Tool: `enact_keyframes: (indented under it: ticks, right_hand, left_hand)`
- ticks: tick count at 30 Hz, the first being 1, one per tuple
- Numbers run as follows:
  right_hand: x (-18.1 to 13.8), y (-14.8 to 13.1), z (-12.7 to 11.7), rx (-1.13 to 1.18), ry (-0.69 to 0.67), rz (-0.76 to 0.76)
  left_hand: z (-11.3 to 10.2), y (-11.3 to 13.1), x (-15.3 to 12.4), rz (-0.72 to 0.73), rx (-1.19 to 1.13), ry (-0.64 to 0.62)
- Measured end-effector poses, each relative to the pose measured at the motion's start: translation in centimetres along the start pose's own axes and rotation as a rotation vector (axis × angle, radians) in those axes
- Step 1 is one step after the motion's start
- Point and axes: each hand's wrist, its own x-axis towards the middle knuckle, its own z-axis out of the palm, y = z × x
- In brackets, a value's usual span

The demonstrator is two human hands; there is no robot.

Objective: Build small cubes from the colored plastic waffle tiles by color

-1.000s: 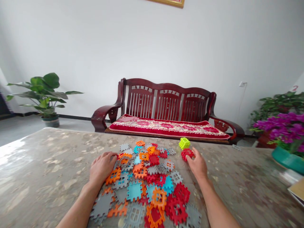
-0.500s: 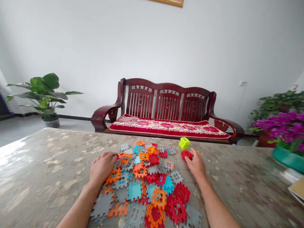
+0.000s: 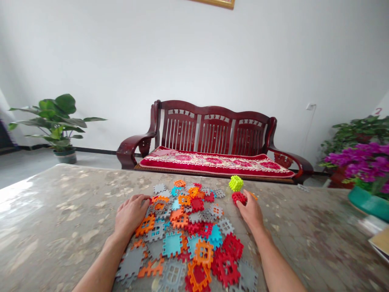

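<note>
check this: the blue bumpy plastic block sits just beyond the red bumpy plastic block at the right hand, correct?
The colour is wrong: the head view shows a lime-green bumpy plastic block, not blue, just beyond the red bumpy plastic block at the right hand.

1 left hand [image 3: 131,213], 1 right hand [image 3: 253,211], 1 lime block [image 3: 236,183], 1 red block [image 3: 238,198]; perhaps 40-plus tiles [image 3: 172,245], overlapping.

Beyond the far edge of the table [image 3: 82,202] stands a slatted dark-red wooden settee [image 3: 214,130] — a red floral cover [image 3: 212,161] along its seat. A broad-leaved potted plant [image 3: 62,117] stands on the floor [image 3: 24,166] past the far left corner. Toward the right edge, magenta flowers [image 3: 360,159] rise from a teal planter [image 3: 366,203]; a gold frame [image 3: 223,4] shows on the white wall [image 3: 194,56].
</note>
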Motion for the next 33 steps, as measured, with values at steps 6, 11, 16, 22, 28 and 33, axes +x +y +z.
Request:
enact_keyframes:
  ticks: [6,11,16,22,28,33]
  right_hand:
    - [-0.3,-1.8,-1.4,-0.059,0.124,-0.106]
    - [-0.7,-4.2,-1.8,0.065,0.106,-0.261]
    - [-1.8,-6.7,-1.1,0.190,-0.154,-0.336]
    - [-2.9,-10.2,-1.4,0.181,-0.396,-0.415]
    - [-4.1,-13.1,-2.1,0.150,-0.537,-0.449]
    - [-5.0,-14.1,-2.0,0.090,-0.622,-0.430]
  left_hand:
    - [-0.2,0.1,0.0,-0.015,-0.002,-0.019]
    - [0.0,0.0,0.0,-0.007,-0.008,-0.014]
    - [0.1,-0.1,0.0,-0.009,-0.003,-0.012]
    - [-0.2,0.3,-0.2,-0.005,0.002,-0.018]
    - [-0.2,0.4,-0.2,-0.019,-0.001,-0.010]
    - [-0.1,0.3,-0.2,-0.014,0.002,-0.004]
